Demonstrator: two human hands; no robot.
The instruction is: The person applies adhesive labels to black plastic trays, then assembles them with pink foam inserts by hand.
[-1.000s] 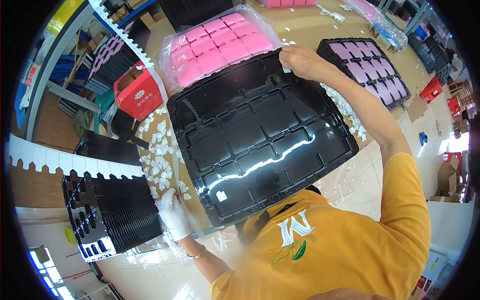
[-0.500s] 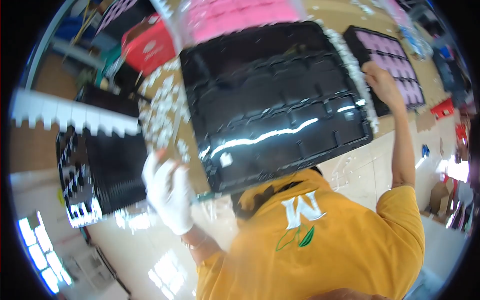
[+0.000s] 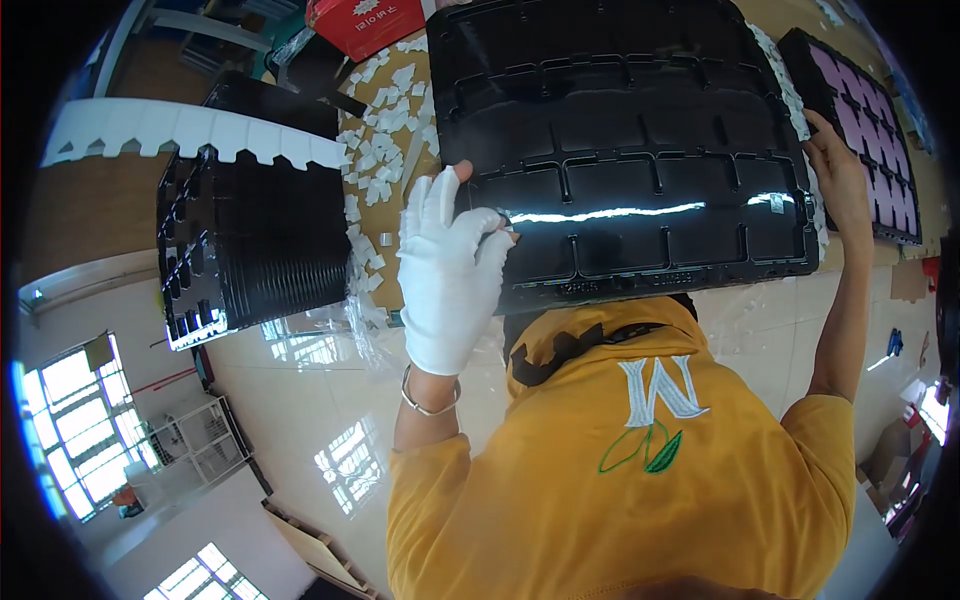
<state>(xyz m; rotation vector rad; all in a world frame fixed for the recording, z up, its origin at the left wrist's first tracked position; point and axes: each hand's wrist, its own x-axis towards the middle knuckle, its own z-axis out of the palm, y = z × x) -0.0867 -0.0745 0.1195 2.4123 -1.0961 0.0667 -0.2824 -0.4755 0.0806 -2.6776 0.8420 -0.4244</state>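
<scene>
Your white-gloved left hand (image 3: 446,272) and bare right hand (image 3: 841,185) curl at the glossy, ribbed black tray (image 3: 620,185) with raised rim lettering (image 3: 577,287), both grips unclear.

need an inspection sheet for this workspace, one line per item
Surface: brown table, partly covered
Job's things: large black tray over the table, glare across it; stacked black trays at left; purple pieces in another tray at right
Clutter: white scraps left of the large tray; notched white strip by the stack
Hands: left hand, white-gloved, over the tray's left part, grip unclear; right hand, bare, at its right edge, contact unclear
Cables: nothing seen
Surroundings: glossy floor, windows at left, red box
</scene>
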